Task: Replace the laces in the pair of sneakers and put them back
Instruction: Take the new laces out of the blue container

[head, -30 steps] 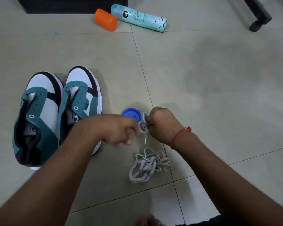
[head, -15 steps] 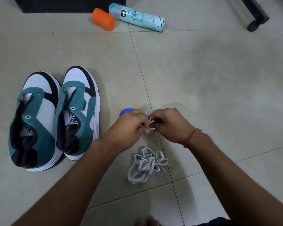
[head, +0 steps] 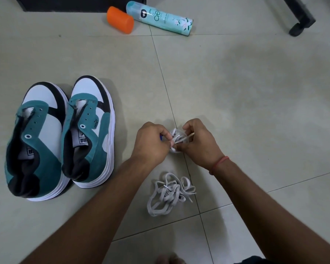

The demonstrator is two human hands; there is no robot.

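Two teal, white and black sneakers stand side by side on the floor at the left, the left sneaker [head: 32, 141] and the right sneaker [head: 88, 130]; both have bare eyelets. My left hand [head: 151, 141] and my right hand [head: 198, 141] meet over the floor and both pinch a small white bundled lace [head: 176, 139]. A loose greyish-white lace [head: 170, 193] lies in a heap on the tiles just below my hands. A blue lid is almost hidden under my left hand.
An orange cap [head: 120, 19] and a teal spray can [head: 160, 16] lie at the top. A dark cabinet base [head: 80, 2] stands at the top left, and a black wheeled furniture leg [head: 299, 18] at the top right. Toes show at the bottom edge.
My left hand has come in to meet the right on the bundled lace. Both hands shifted slightly right, covering the blue lid. The camera view drifted; the sneakers and the loose lace stayed put.
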